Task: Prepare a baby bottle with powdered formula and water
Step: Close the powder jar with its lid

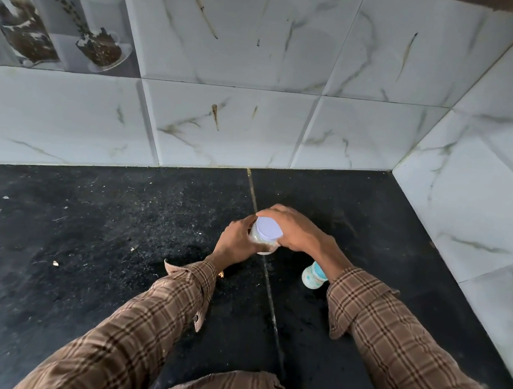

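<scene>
White-lidded and clear, the small round plastic formula jar (265, 235) stood on the black stone counter (90, 239), left hand (235, 238) gripping its body, right hand (291, 232) clasping the lid, apparently to unscrew it; the small blue-collared baby bottle (313, 276) waited just beside.

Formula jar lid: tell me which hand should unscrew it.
Right, probably. The right hand already curls over the white lid, while the left hand holds the jar body steady on the dark counter.
</scene>
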